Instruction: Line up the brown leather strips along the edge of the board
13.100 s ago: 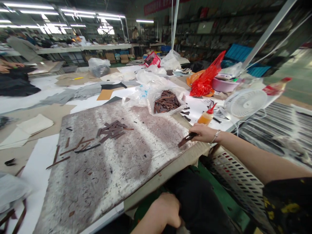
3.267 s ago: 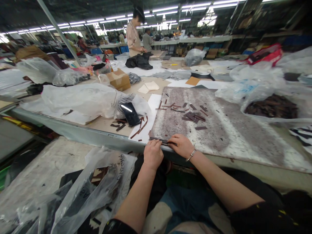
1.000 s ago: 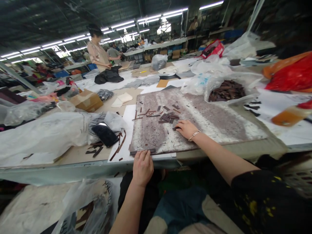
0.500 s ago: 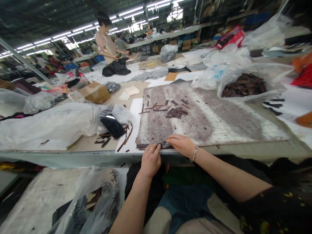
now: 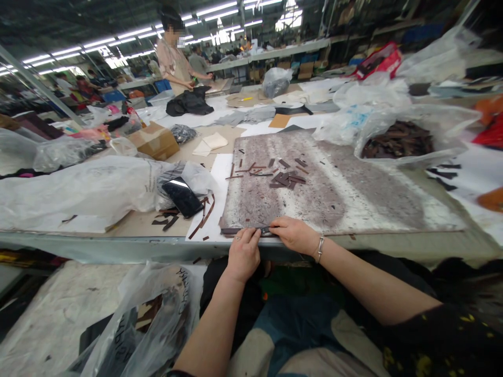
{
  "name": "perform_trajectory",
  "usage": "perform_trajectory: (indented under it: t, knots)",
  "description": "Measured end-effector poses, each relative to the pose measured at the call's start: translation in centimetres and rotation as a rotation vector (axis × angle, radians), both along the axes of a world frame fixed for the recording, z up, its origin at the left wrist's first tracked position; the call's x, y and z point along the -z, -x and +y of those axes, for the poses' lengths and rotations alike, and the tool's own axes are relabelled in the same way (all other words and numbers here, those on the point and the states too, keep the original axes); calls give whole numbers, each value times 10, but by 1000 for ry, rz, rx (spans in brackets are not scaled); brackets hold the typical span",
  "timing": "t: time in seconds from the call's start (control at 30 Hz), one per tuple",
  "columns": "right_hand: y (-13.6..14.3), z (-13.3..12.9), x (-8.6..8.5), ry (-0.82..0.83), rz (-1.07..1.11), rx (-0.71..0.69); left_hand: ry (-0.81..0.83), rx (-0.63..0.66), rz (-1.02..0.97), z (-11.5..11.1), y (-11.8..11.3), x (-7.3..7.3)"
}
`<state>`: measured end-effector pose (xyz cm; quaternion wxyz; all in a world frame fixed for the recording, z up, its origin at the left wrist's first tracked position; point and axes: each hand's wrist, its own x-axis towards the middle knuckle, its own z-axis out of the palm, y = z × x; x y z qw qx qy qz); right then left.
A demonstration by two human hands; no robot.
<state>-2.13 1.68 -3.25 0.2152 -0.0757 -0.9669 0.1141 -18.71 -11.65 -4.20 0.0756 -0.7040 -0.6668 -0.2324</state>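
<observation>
A thin dark strip (image 5: 264,229) lies along the front edge of a worn, mottled board (image 5: 322,199). My left hand (image 5: 244,252) is closed over the strip, its bent fingertips pressed on it at the board's edge. Just to the right, my right hand (image 5: 294,235) pinches the strip's other part between thumb and fingers. Its exact shape under the fingertips is hidden. Farther back on the board, short brown pieces (image 5: 288,179) lie in a loose pile, with several thin offcuts (image 5: 251,167) left of them.
Left of the board, a black phone (image 5: 183,197) rests on plastic wrap beside curled brown offcuts (image 5: 204,217). An open clear bag (image 5: 396,139) of brown pieces stands at the back right. A cardboard box (image 5: 154,140) sits back left. One co-worker (image 5: 176,57) stands across the table.
The view has shifted slightly. Both hands stay at the board's front edge, almost in the same place, with the dark strip between them.
</observation>
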Motion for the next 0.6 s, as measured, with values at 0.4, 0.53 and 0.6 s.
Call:
perform_trajectory:
  t: [0.4, 0.53, 0.6]
  knots:
    - [-2, -9, -11, -40, -135, 69, 44, -14, 86, 2, -1, -2]
    - [-14, -4, -18, -25, -114, 76, 57, -33, 91, 2, -2, -2]
    - [-20, -3, -19, -26, -122, 93, 59, -41, 89, 3, -2, -2]
